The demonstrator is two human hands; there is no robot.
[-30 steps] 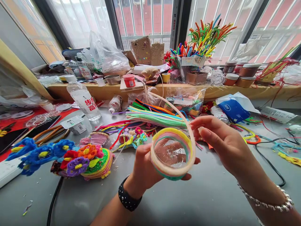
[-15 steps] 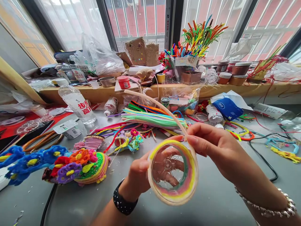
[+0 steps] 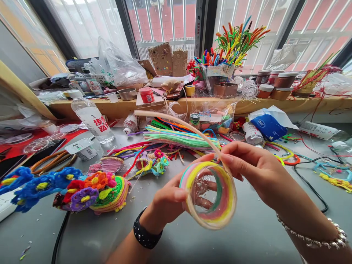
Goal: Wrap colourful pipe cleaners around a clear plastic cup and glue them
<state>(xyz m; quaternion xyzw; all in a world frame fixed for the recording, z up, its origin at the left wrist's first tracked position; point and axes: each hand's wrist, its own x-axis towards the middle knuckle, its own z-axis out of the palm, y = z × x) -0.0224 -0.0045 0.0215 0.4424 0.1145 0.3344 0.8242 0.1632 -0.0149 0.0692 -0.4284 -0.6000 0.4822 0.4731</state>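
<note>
My left hand [image 3: 172, 192] is wrapped round a clear plastic cup [image 3: 202, 185], its open rim tilted up toward me. Bands of pipe cleaner in yellow, pink and green circle the cup's wall. Between thumb and index finger, my right hand [image 3: 244, 161] pinches a beige pipe cleaner [image 3: 178, 123] at the rim. One stretch of the beige strand follows the rim, while its free end arcs away to the upper left. Some of my left fingers show through the clear cup.
Behind the cup lies a bundle of pastel pipe cleaners [image 3: 178, 137]. Fuzzy craft flowers [image 3: 82, 198] lie at left, near an upright water bottle [image 3: 92, 119]. A blue tissue pack [image 3: 268, 124] and a black cable [image 3: 310, 187] are at right. Paint jars [image 3: 284, 82] line the sill.
My left hand has tilted the cup, so more of its banded outer side shows. The free end of the beige pipe cleaner has swung slightly left and lower. Both grips hold.
</note>
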